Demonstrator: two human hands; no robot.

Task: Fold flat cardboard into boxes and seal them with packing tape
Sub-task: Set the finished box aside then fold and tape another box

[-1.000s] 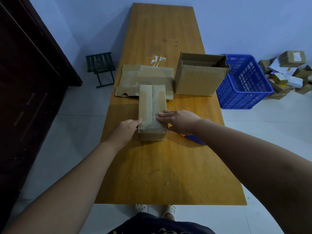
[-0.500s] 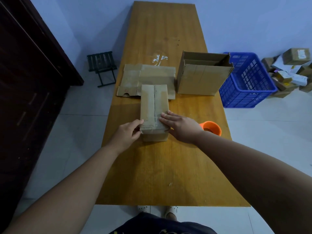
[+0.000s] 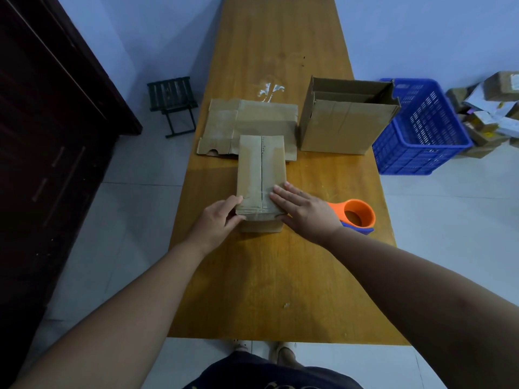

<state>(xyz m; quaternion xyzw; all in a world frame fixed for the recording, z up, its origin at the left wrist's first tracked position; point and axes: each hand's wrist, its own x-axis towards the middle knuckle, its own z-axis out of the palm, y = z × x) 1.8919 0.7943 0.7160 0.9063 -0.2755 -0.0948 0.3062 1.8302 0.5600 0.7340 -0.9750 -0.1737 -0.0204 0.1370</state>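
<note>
Left hand (image 3: pixel 222 220) grips the near-left corner of the closed box (image 3: pixel 261 175), fingers curled round its edge, mid-table (image 3: pixel 266 282). Right hand (image 3: pixel 303 209) presses flat on the box's near-right top, fingers straight and close together. Just right sits the orange tape dispenser (image 3: pixel 359 216).

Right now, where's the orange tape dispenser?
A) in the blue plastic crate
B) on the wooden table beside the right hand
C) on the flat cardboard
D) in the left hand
B: the orange tape dispenser sits on the wooden table just right of the right hand.
</note>
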